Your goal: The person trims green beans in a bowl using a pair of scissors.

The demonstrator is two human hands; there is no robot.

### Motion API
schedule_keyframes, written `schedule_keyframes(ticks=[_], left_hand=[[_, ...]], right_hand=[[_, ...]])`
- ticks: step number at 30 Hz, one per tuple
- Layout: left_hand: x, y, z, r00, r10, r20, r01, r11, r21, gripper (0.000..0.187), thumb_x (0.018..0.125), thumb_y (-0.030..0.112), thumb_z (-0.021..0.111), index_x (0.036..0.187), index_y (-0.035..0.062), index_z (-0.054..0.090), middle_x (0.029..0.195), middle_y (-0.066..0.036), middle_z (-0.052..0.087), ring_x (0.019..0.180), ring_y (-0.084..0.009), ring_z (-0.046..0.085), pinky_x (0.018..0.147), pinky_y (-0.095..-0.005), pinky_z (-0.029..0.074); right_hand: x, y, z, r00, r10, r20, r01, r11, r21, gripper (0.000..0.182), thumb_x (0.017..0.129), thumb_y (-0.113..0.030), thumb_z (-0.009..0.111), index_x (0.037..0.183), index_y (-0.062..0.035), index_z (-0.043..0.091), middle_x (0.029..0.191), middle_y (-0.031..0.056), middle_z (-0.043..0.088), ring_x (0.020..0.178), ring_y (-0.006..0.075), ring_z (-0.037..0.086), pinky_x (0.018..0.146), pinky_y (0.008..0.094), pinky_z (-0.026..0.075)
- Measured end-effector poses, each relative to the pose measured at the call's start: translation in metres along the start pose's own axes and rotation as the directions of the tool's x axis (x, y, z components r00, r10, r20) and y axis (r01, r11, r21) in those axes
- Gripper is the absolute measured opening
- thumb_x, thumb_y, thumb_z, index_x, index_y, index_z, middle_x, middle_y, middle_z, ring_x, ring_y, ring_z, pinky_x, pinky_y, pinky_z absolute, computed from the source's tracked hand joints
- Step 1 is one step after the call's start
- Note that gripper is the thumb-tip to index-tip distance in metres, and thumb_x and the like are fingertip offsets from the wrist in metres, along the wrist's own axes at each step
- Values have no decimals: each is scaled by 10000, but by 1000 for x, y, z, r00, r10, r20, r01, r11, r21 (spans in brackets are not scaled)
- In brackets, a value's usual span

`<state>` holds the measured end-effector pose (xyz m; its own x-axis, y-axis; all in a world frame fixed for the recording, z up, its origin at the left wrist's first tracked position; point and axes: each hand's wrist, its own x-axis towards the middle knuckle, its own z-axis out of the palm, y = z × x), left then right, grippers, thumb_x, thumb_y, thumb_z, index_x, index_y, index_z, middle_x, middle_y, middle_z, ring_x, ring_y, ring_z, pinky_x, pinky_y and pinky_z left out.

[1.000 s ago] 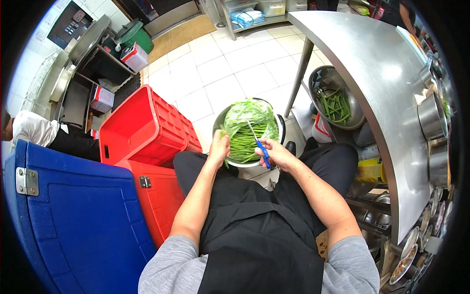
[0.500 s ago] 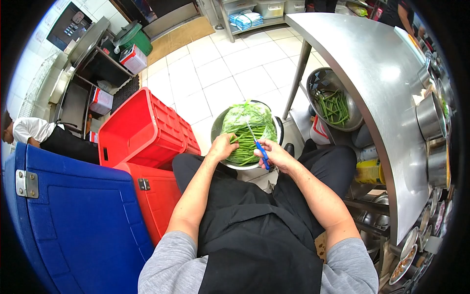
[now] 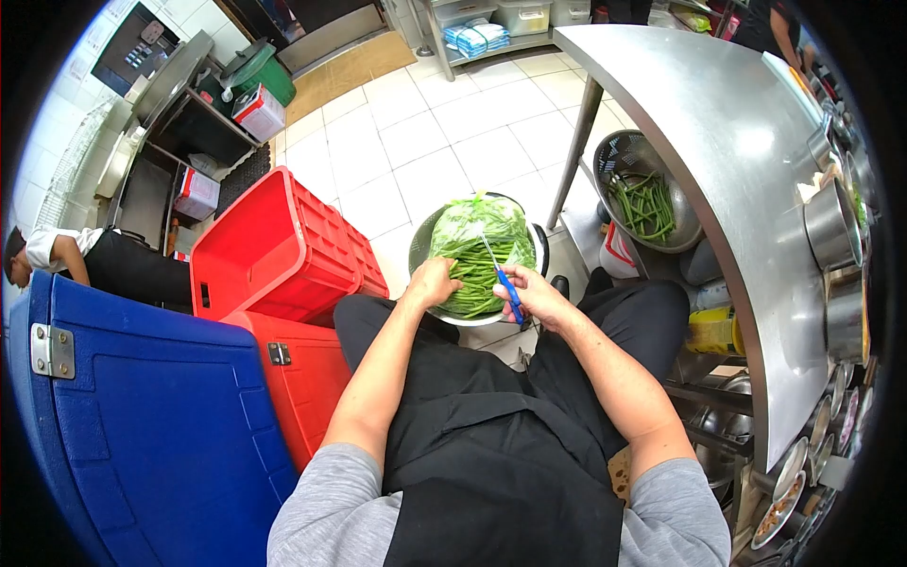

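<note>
Between my knees stands a metal colander [image 3: 420, 248] holding a clear green-tinted plastic bag [image 3: 477, 222] and many long green beans [image 3: 477, 274]. My left hand [image 3: 434, 283] is closed at the left side of the beans, fingertips pinched on some of them; exactly how many is hidden. In my right hand [image 3: 537, 295] is a pair of scissors [image 3: 510, 295] with blue handles, its metal blades pointing up and away over the bag and beans. Whether the blades are parted is too small to tell.
To my left are a blue lidded box [image 3: 170, 416] and red crates [image 3: 274, 255]. A steel table [image 3: 699, 113] curves along my right, with another colander [image 3: 685, 222] of green beans beneath it. A co-worker [image 3: 71, 255] bends over at far left.
My left hand has shifted slightly over the beans, and fewer bean ends show at its fingertips. The scissors have tilted a little. At far left, the co-worker's arm has moved into view.
</note>
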<state>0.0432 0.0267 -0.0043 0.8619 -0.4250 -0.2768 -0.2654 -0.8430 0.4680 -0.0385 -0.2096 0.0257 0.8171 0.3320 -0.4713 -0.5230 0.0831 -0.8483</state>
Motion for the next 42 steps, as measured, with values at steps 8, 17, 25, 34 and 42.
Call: schedule_keyframes(ticks=[8, 17, 25, 34, 42], left_hand=[[5, -12, 3, 991, -13, -133, -18, 975, -223, 324, 756, 212, 788, 978, 9, 670, 838, -168, 700, 774, -277, 685, 743, -384, 525], [12, -8, 3, 975, 6, -221, -150, 753, -641, 171, 862, 128, 727, 972, 2, 691, 815, -5, 679, 736, -79, 590, 691, -252, 484], [-13, 10, -13, 980, 32, -195, -122, 873, -472, 172, 848, 137, 730, 940, -5, 697, 765, -24, 674, 718, -67, 584, 661, -262, 474], [-23, 11, -15, 971, 18, -240, -127, 885, -447, 181, 831, 164, 736, 936, 20, 703, 762, -66, 677, 706, -111, 613, 671, -291, 485], [-23, 13, -14, 974, 26, -225, -114, 914, -390, 214, 827, 180, 745, 966, 24, 699, 822, -86, 690, 737, -136, 635, 696, -308, 495]], right_hand=[[-4, -1, -1, 1000, 8, -22, -8, 1000, -14, 660, 872, -281, 737, 1396, -30, 424, 1026, 77, 572, 699, 124, 602, 570, 263, 528], [-4, -4, 2, 997, -75, 13, 75, 996, 42, 641, 877, -283, 728, 1386, -36, 426, 1064, 84, 566, 719, 128, 603, 575, 263, 526], [-2, -1, 0, 998, -37, 42, 37, 999, -1, 660, 885, -279, 719, 1409, -31, 404, 1049, 83, 578, 715, 127, 610, 577, 263, 525], [-4, -1, 2, 997, 10, 73, -9, 1000, -10, 668, 881, -266, 727, 1409, -20, 401, 1034, 86, 573, 666, 123, 605, 554, 260, 501], [-3, 1, 3, 998, 14, 54, -11, 999, -53, 607, 895, -250, 712, 1390, -48, 425, 1013, 64, 587, 686, 116, 610, 573, 257, 504]])
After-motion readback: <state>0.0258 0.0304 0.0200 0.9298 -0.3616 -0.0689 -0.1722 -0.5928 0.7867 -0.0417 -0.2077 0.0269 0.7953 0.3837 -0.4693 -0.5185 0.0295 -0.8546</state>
